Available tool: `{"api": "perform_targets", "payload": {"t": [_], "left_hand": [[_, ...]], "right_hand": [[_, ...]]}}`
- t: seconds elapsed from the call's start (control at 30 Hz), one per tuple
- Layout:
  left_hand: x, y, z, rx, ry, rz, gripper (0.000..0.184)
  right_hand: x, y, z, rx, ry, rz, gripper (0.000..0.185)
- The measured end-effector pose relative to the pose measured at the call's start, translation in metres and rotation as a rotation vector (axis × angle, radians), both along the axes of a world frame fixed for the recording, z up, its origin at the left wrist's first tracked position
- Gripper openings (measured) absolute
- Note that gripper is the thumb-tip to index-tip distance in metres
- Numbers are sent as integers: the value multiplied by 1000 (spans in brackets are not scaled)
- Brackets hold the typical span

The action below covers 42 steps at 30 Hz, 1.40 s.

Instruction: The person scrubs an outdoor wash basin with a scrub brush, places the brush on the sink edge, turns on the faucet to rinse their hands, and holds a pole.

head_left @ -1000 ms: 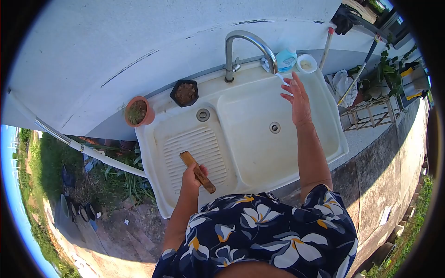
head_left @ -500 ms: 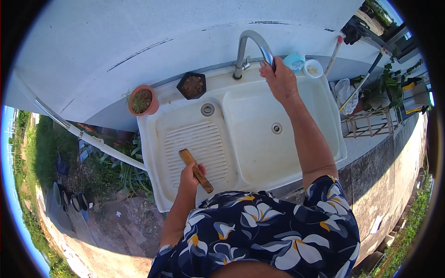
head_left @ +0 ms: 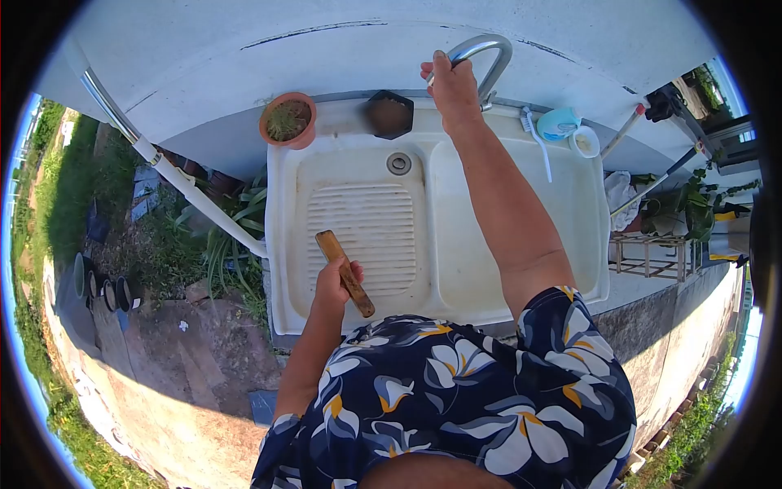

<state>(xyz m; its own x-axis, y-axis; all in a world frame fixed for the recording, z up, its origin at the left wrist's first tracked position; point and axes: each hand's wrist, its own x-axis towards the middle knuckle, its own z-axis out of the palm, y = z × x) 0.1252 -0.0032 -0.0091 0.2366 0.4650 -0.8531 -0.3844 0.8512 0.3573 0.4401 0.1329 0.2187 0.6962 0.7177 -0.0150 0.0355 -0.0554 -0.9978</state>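
My left hand (head_left: 336, 284) is closed around a brown wooden piece (head_left: 344, 270), held slanted above the ribbed part of the white sink (head_left: 430, 236). My right hand (head_left: 453, 88) grips the curved metal faucet (head_left: 498, 57) near its outlet end, fingers wrapped round it. The faucet's spout points left, above the back edge of the sink. A round drain (head_left: 398, 164) shows in the left section. My right forearm hides part of the right basin, and its drain is not visible.
A terracotta pot (head_left: 287, 121) and a dark hexagonal pot (head_left: 388, 114) stand along the back rim. At the back right are a white brush (head_left: 538, 143), a light blue bottle (head_left: 559, 124) and a white bowl (head_left: 584, 142). A white pipe (head_left: 195, 196) runs along the left side.
My right hand came to the faucet, closed on it and swung the spout to the left. My left hand still holds the wooden piece. The whole view has shifted and turned.
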Motion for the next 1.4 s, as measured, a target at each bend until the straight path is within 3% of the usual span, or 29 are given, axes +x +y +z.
{"api": "perform_targets", "payload": {"t": [0.2,0.27,0.33,0.5,0.6,0.73,0.87,1.13,1.4], "left_hand": [[-14,7,4,44,84,6,19],[-21,13,12,97,129,-16,18],[-29,16,24,293,367,-64,17],[-45,25,33,289,402,88,19],[-41,30,37,278,355,74,21],[8,47,67,233,-147,54,21],[81,91,88,288,-384,20,21],[181,167,88,182,-308,141,25],[181,180,71,308,-358,168,21]], "right_hand": [[20,-37,2,-23,25,138,40],[46,-58,-3,-10,26,81,40],[78,-78,-13,-1,40,33,41],[140,-89,-60,-255,252,-44,41],[158,-76,-87,-318,269,-62,41],[169,-56,-111,-356,278,-72,42],[174,-45,-128,-366,442,-140,44],[199,-35,-142,-432,363,-160,41],[204,-12,-160,-423,406,-78,41]]}}
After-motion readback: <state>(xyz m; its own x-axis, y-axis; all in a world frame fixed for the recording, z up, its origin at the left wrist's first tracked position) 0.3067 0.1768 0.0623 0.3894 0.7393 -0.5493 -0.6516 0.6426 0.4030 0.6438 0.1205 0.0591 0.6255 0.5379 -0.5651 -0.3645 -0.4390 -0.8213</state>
